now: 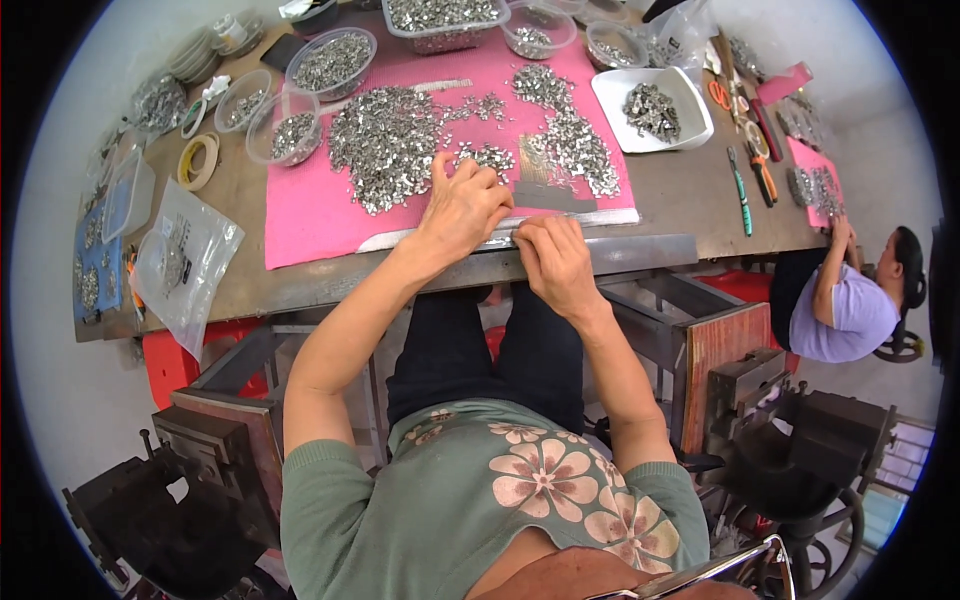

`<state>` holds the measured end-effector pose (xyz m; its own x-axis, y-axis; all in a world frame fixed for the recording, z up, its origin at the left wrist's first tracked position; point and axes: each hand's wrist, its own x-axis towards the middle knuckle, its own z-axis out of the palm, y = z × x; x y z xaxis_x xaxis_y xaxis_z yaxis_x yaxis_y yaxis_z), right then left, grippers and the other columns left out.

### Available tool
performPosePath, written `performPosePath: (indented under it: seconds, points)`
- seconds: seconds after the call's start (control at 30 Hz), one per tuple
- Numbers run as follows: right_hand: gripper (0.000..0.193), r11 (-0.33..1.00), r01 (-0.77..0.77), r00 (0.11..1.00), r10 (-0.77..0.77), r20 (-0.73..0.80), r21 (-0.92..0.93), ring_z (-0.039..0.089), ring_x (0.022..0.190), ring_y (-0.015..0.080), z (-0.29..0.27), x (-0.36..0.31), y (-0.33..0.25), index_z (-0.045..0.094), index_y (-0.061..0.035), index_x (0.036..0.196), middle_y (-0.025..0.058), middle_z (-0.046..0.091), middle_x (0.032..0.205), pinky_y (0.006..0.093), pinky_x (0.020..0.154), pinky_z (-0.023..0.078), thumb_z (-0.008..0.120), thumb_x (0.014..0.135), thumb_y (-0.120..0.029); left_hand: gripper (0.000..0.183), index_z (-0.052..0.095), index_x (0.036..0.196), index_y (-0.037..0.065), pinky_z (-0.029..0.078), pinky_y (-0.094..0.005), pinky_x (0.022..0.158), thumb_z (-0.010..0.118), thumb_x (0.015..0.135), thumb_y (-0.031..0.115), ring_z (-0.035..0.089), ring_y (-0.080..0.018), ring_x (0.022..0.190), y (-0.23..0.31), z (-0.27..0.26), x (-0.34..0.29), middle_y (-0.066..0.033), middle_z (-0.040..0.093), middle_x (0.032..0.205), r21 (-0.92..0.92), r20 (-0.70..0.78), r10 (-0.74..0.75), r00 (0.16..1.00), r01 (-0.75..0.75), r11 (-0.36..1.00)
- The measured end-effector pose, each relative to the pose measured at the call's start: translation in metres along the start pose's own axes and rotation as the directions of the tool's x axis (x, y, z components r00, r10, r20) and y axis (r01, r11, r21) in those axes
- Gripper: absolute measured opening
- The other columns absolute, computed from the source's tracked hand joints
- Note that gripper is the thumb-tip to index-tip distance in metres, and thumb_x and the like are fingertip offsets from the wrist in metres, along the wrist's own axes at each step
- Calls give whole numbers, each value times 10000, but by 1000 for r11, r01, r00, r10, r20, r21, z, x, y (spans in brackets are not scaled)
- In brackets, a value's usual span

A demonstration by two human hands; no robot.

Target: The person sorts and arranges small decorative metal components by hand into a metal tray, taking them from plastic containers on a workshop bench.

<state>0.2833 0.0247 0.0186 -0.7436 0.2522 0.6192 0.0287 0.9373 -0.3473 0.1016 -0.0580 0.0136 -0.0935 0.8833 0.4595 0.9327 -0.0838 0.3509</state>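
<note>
My left hand [462,208] is closed, its fingers bent down over the pink mat [310,225], just below a small cluster of metal pieces [486,157]. Whatever is in those fingers is hidden beneath the hand. My right hand [557,262] is closed in a pinch at the mat's front edge, beside a narrow metal strip [498,238]; its fingertips hide what they hold. Between and beyond the hands lie a flat grey plate [553,197], a large heap of small shiny metal pieces [385,145] on the left and another heap [578,150] on the right.
A white tray [609,103] with metal parts stands right of the mat. Plastic tubs [333,64] line the back. Left are a tape roll [198,162] and a clear bag [187,262]; right, pliers [762,180]. A co-worker [842,300] sits at the far right.
</note>
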Motion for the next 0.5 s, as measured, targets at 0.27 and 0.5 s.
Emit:
performPosePath:
  seconds: [0.27,0.5]
  points:
    - [225,999,37,999,-38,-27,-32,648,888,260,-1,-1,0,641,-33,978,72,670,969,388,802,467,738,786,34,59,608,961,79,355,-454,953,646,917,70,584,-253,920,9,-11,-8,-57,620,882,-254,-88,-111,990,86,963]
    - [167,987,-86,995,79,54,133,647,908,267,-9,2,7,690,-47,971,80,676,971,378,829,472,746,821,-1,47,613,969,38,418,-395,844,639,938,62,585,-274,839,28,-22,-30,-84,617,853,-421,-15,-209,978,184,888]
